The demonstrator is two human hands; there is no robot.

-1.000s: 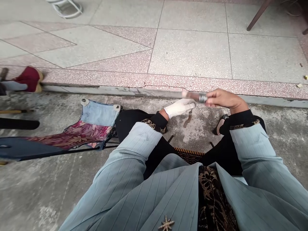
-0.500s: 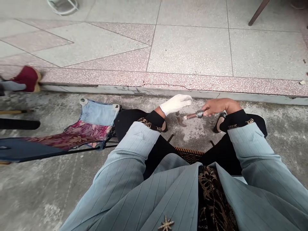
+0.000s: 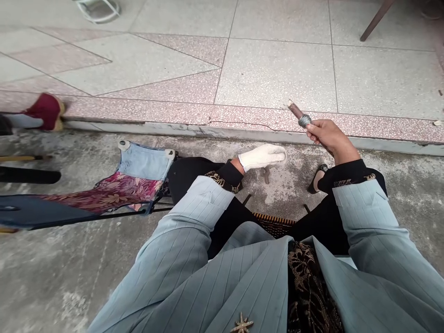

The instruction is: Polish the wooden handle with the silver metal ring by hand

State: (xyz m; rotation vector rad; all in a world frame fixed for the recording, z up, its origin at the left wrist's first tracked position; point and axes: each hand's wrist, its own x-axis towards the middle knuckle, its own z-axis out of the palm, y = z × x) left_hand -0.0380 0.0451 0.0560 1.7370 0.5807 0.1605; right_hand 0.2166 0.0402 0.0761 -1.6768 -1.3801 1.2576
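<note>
My right hand is bare and closed round a short brown rod with a metal ring. The rod points up and to the left over the pink step edge. My left hand wears a white glove, its fingers curled, lower and to the left of the rod. A small dark brown piece hangs just under the glove and seems to be held by it. The two hands are apart. Both sit above the grey concrete between my knees.
A folding stool of denim and red floral cloth stands at my left. A raised terrazzo step crosses ahead. A dark red shoe lies at far left, a chair leg at top right. My sandalled foot rests under my right wrist.
My right hand has lifted the rod from beside the glove and swung its tip up and to the right. My gloved left hand stayed low, shifting slightly.
</note>
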